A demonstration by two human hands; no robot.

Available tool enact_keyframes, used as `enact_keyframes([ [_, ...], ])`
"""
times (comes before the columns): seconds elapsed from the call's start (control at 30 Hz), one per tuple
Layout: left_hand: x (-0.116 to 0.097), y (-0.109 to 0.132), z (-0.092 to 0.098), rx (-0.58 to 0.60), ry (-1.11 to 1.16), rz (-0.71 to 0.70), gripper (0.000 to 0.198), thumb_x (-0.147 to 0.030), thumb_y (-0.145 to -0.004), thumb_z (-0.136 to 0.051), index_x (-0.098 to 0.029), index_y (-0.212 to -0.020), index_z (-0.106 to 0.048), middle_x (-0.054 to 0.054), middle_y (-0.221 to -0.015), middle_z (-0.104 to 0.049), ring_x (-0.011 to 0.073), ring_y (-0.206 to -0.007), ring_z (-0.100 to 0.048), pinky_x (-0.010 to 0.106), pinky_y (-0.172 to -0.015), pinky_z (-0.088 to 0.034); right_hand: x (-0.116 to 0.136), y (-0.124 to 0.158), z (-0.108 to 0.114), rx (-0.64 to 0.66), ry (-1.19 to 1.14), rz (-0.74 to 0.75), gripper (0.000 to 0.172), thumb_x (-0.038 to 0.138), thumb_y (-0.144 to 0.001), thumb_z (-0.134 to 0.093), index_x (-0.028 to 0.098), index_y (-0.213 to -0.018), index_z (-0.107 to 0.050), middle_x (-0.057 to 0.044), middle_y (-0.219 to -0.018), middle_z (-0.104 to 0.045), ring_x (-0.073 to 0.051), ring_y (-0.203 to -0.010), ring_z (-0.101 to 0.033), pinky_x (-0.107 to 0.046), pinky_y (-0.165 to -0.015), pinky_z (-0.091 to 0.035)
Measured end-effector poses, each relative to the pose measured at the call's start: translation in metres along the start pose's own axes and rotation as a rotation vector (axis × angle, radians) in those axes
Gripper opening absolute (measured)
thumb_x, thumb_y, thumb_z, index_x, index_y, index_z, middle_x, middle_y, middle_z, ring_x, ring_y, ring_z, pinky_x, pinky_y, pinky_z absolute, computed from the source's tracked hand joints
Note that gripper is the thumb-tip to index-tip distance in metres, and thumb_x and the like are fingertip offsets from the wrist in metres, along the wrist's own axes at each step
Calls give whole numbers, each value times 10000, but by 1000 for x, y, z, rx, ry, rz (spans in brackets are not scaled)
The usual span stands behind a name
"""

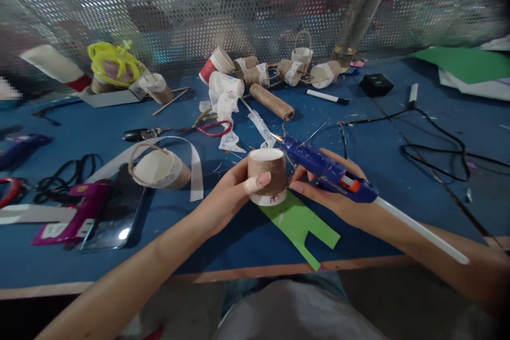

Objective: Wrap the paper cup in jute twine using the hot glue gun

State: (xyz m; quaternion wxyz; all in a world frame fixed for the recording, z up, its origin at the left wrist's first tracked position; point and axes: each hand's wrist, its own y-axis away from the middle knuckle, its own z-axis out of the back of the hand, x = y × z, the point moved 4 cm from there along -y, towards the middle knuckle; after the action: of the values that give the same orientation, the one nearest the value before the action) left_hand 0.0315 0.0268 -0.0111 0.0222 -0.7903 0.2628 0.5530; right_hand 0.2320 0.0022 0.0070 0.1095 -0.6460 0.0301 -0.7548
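My left hand (235, 191) is wrapped round a small paper cup (268, 170) that is covered in brown twine, its white rim up. In my right hand (319, 188) is a blue hot glue gun (319, 164), with a white glue stick (422, 229) poking out of its back. The nozzle points left, a little above and behind the cup's rim. Beneath the cup lies a piece of green paper (303, 223) with a notch cut in it. Strips of white lace (261, 125) and a roll of twine (272, 102) lie just beyond the cup.
On the left are a finished-looking twine basket (161, 167), a purple glue gun (77, 215), a phone (115, 212) and scissors (215, 127). Several wrapped cups stand along the mesh screen (167, 10). A water bottle (360, 16) and a black cable (434, 159) are at right.
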Motion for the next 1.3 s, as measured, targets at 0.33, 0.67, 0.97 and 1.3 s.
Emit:
enact_keyframes([
  [0.33, -5, 0, -2, -34, 74, -12, 447, -503, -899, -713, -205, -1232, -739, 111, -1257, -763, 342, -1220, -679, 440, -1053, -517, 7, 0, 3, -12, 39, 28, 200, 257, -840, -838, 291, -827, -641, 25, -858, -729, -167, -769, -711, -314, -668, -603],
  [0.67, -4, 2, -6, 53, 60, 34, 509, -438, -883, -754, -220, -1340, -700, 101, -1377, -718, 340, -1331, -620, 403, -1090, -493, -3, 0, 2, -17, 50, 97, 172, 246, -857, -825, 294, -880, -662, 32, -861, -722, -148, -758, -704, -284, -660, -601],
  [0.97, -16, -1, 9, -154, 1, -159, 428, -409, -865, -771, -216, -1244, -724, 76, -1237, -766, 286, -1169, -702, 372, -997, -553, 1, -1, 6, -6, 129, 94, 131, 248, -869, -808, 271, -928, -693, -6, -910, -744, -171, -772, -712, -304, -651, -582],
  [1.3, -30, 2, 17, -258, -159, -500, 428, -351, -864, -789, -262, -1271, -692, 70, -1322, -706, 282, -1223, -656, 378, -1021, -537, 10, -1, 6, 156, 309, 252, 202, 225, -905, -740, 223, -779, -582, 23, -737, -565, -123, -639, -533, -299, -591, -415],
])
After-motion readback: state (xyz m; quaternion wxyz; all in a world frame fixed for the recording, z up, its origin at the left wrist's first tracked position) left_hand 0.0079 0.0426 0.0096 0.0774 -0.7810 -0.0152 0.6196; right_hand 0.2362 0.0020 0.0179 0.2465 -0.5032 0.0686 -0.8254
